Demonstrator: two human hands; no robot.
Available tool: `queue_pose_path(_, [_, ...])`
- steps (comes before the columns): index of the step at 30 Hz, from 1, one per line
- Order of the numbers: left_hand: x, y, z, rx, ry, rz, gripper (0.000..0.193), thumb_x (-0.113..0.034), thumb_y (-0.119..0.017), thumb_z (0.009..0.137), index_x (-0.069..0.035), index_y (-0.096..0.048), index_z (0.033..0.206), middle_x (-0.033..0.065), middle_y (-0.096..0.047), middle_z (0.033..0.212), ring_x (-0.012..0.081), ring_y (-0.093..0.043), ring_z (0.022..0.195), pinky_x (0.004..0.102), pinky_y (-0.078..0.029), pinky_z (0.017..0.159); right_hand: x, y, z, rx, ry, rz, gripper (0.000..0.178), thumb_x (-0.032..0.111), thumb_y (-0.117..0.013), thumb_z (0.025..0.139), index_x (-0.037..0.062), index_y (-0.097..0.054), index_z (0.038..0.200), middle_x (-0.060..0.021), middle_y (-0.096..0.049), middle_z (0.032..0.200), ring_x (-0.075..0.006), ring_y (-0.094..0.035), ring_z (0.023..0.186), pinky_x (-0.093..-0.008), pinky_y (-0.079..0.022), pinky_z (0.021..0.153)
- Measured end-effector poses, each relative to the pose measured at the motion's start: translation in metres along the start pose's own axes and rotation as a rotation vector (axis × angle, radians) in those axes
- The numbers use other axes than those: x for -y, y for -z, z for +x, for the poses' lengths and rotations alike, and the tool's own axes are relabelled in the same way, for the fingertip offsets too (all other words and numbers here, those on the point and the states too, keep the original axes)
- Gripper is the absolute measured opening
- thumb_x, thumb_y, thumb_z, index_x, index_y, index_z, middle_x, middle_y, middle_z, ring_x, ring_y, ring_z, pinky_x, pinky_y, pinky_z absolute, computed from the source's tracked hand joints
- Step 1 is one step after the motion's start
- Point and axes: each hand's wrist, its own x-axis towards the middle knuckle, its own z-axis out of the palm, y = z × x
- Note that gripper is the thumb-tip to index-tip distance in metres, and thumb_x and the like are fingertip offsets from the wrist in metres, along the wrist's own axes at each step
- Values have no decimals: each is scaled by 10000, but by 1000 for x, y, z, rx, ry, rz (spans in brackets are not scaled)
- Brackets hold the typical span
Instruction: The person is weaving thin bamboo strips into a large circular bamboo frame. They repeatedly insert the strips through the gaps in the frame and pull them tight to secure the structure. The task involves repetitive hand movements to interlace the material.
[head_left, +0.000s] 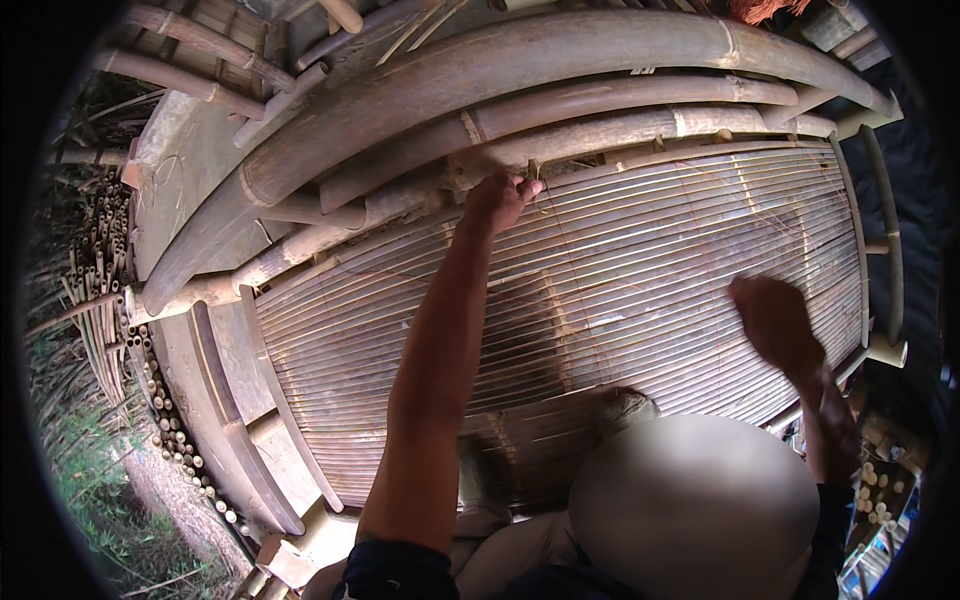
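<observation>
A slatted bamboo panel point(650, 270), made of many thin strips set side by side, fills the middle of a bamboo frame. My left hand point(497, 203) reaches across to its far edge, with fingers pinched together where a thin reddish cord point(562, 232) meets the slats. From there the cord runs loosely over the slats toward me. My right hand point(778, 315) hovers above the right part of the panel, closed and somewhat blurred. Whatever its fingers hold is hidden from me.
Thick curved bamboo poles point(480, 75) border the far side. On the left lies a stack of cut bamboo lengths point(100, 240) beside green plants point(110, 500). More cut pieces point(875, 490) sit at the lower right. A blurred oval point(690, 500) covers part of the near edge.
</observation>
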Motion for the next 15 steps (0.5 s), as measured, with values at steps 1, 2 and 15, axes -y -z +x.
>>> queue_pose_path(1, [-4, -3, 4, 24, -14, -8, 542, -545, -548, 934, -54, -688, 1117, 204, -701, 1011, 333, -682, 959, 412, -506, 848, 21, 3, -15, 9, 76, 135, 169, 178, -509, 951, 42, -585, 883, -154, -612, 706, -362, -624, 685, -467, -496, 651])
queue_pose_path(2, [-9, -6, 8, 48, -27, -14, 550, -552, -537, 937, -54, -686, 1115, 204, -700, 1007, 334, -680, 962, 415, -505, 848, 43, 7, -24, 16, 152, 270, 169, 172, -520, 939, 44, -558, 836, -149, -593, 655, -385, -608, 639, -474, -487, 619])
queue_pose_path(15, [-30, -56, -98, -518, -416, 537, 601, -437, -486, 967, -68, -401, 1434, 212, -380, 1466, 397, -370, 1349, 649, -303, 1052, -45, 28, -59, -265, -221, 1345, 519, 463, -553, 961, 36, -585, 1254, -140, -698, 1017, -268, -670, 997, -336, -539, 781])
